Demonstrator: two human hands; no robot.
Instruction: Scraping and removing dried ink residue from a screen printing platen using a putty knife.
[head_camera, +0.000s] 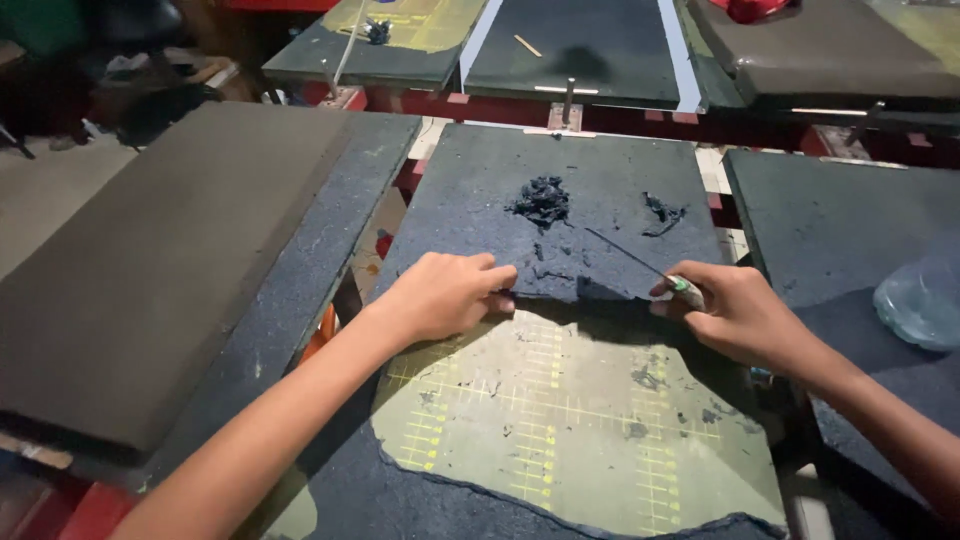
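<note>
Head view: nearest me, a bared yellow-gridded board (560, 420). Above it, my left hand (445, 295) pinches the torn edge of the dark coating (590, 200); my right hand (735, 310) grips a thin blade (625, 255) lying on it. Scraped crumbs (542, 200) sit beyond.

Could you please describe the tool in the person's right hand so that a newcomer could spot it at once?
Start at the middle board, half stripped of its dark coating to a yellow-gridded surface. At the coating's torn edge, the right hand holds a thin dark blade slanting up and left. It is the only slim straight thing among crumbly black scrapings.
</note>
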